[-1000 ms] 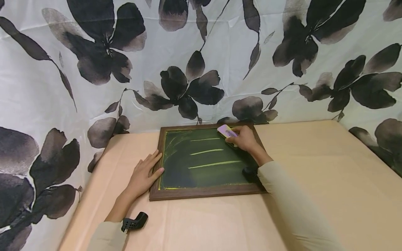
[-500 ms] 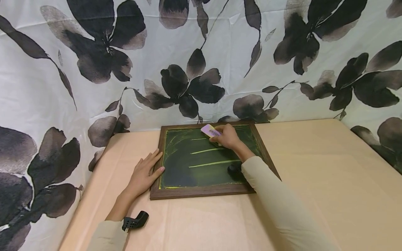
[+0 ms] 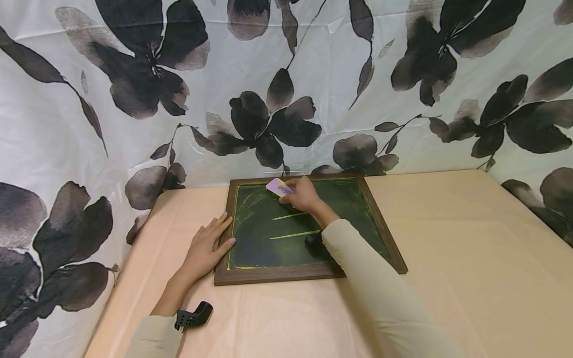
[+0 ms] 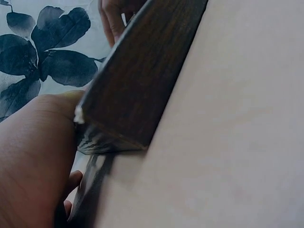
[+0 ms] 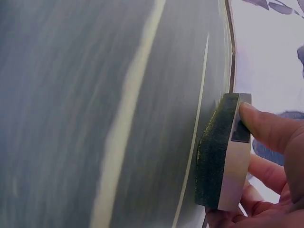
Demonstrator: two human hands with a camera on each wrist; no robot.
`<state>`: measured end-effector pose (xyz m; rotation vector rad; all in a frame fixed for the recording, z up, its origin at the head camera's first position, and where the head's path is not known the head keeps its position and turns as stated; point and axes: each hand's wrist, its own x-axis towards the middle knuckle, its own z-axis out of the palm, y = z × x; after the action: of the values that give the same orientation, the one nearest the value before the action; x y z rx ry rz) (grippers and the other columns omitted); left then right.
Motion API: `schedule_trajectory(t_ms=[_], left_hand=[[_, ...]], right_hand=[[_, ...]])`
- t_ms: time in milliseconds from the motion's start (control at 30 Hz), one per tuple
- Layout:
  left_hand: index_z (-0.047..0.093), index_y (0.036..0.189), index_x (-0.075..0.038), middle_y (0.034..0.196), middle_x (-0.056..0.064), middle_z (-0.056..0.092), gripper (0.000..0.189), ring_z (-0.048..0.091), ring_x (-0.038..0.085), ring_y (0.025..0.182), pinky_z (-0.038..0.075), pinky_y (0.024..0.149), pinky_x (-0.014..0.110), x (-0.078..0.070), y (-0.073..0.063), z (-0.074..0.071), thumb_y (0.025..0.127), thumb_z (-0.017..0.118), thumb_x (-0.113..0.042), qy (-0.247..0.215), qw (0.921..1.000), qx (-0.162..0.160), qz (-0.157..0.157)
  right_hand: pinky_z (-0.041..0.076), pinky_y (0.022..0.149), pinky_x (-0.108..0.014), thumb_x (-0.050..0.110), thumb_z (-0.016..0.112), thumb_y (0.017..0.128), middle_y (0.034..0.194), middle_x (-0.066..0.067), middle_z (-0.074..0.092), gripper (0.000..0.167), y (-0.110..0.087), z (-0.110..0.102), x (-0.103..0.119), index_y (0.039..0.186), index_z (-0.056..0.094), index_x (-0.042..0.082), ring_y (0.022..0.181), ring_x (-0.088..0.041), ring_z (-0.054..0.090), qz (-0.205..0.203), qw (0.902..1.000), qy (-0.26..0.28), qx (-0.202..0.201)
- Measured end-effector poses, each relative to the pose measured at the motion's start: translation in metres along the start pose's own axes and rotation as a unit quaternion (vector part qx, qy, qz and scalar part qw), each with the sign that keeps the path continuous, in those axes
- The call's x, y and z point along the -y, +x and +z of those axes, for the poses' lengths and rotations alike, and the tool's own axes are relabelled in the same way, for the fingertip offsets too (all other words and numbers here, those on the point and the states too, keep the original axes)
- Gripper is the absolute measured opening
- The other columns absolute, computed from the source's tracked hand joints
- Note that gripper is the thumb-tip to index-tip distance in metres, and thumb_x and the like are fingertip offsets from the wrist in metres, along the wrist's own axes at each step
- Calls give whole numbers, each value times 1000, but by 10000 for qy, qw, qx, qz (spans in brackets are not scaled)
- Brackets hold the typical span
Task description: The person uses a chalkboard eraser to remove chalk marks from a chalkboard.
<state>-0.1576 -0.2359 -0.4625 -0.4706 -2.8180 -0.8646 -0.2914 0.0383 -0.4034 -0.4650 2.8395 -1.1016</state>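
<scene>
I see a big white cloth [image 3: 333, 107] hanging like a wall behind the tabletop [image 3: 456, 228]. It hangs along the left side of the tabletop too, and past its back right corner. Big flowers [image 3: 149, 62] cover it, black and gray-brown, with thin stems and long dark leaves [image 3: 36, 62]. High above the tabletop, the cloth is a bit creased. The tabletop is light tan with faint lines, and soft light makes its front look pale.
</scene>
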Motion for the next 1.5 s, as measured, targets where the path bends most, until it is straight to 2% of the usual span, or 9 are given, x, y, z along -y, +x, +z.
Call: schedule_trajectory(t_ms=[267, 400, 567, 667, 967, 1233, 1367, 1500], left_hand=[[38, 148, -10, 155, 12, 27, 62, 22, 38, 141, 6, 110, 61, 0, 0, -2, 95, 57, -37, 1, 10000, -20, 6], [39, 147, -9, 154, 12, 27, 62, 22, 39, 140, 7, 110, 62, 0, 0, -2, 96, 57, -38, -34, 10000, -58, 47], [40, 147, -8, 154, 13, 29, 61, 24, 40, 139, 8, 109, 64, 0, -4, -1, 96, 57, -37, -41, 9999, -109, 58], [40, 147, -9, 154, 13, 28, 61, 23, 39, 139, 8, 109, 63, -1, -6, -1, 96, 57, -37, -21, 10000, -82, 8], [38, 148, -9, 154, 13, 27, 61, 23, 40, 140, 8, 109, 63, -3, -3, -3, 96, 56, -38, 15, 10000, -20, 54], [37, 149, -10, 155, 11, 26, 62, 21, 37, 141, 6, 111, 61, -2, -3, -3, 97, 55, -39, 9, 10000, 78, -23], [36, 149, -11, 156, 11, 25, 62, 21, 37, 141, 6, 111, 60, -2, -4, -3, 97, 54, -40, 18, 9999, 125, -46], [37, 149, -10, 155, 11, 26, 62, 21, 38, 140, 6, 110, 61, -2, -4, -5, 97, 54, -40, 17, 9999, 105, -8]], right_hand=[[43, 83, -41, 21, 71, 87, 113, -20, 53, 49, 0, 7, 8, 129, 58, -1, 99, -31, 46, -49, 9998, -206, 61], [42, 86, -41, 19, 70, 88, 116, -19, 58, 47, 0, 6, 6, 129, 58, -1, 103, -31, 45, -384, 9983, -374, 239], [41, 87, -41, 17, 70, 87, 111, -19, 62, 43, -1, 2, 1, 125, 61, -1, 101, -31, 48, -949, 9919, -716, 450], [41, 89, -42, 17, 70, 87, 111, -18, 61, 44, -3, -4, -6, 126, 61, 0, 101, -31, 49, -1101, 9892, -802, 548], [40, 92, -48, 18, 68, 89, 118, -21, 59, 47, -14, -41, -44, 130, 57, -3, 105, -34, 49, -796, 9931, -767, 400], [38, 96, -54, 16, 69, 88, 121, -25, 58, 47, -33, -78, -83, 128, 57, -7, 113, -39, 49, -581, 9949, -805, 152], [36, 97, -54, 17, 68, 89, 122, -26, 55, 49, -42, -90, -97, 128, 55, -8, 113, -41, 47, -254, 9958, -883, 25], [37, 94, -56, 18, 66, 91, 123, -30, 50, 51, -51, -96, -103, 131, 50, -9, 111, -42, 45, 89, 9971, -737, -176]])
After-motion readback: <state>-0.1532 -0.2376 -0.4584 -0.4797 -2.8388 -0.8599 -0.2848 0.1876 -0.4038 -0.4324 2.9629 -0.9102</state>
